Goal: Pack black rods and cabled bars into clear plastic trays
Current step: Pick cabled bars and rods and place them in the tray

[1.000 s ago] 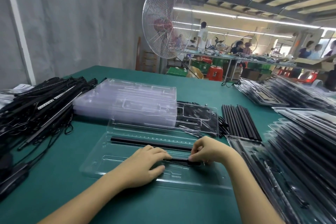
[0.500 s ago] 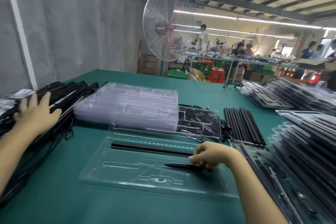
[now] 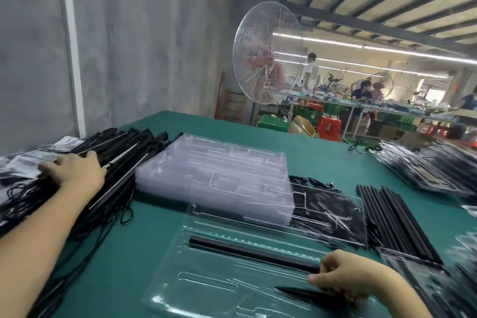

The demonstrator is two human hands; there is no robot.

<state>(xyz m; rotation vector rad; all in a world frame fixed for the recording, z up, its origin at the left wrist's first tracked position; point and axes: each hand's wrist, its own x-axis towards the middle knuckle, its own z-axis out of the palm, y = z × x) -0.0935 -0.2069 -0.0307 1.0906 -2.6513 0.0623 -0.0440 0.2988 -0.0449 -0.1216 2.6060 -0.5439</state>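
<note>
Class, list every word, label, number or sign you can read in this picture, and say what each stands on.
No text here can be read.
Pale packets at the far left: a small dark mark, too blurred to read.
Red stool in the background: a pale mark, too small to read.
Clear tray, black rod, and the black bar that the right hand holds: no print shows.

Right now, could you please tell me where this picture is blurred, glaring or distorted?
Head view: motion blur smears the packed trays at the right edge and the left hand on the cabled bars; head view: ceiling strips are blown out, glare streaks the clear tray; head view: the wide lens bends the white wall pipe; the right hand pinching a black bar looks sharper.
</note>
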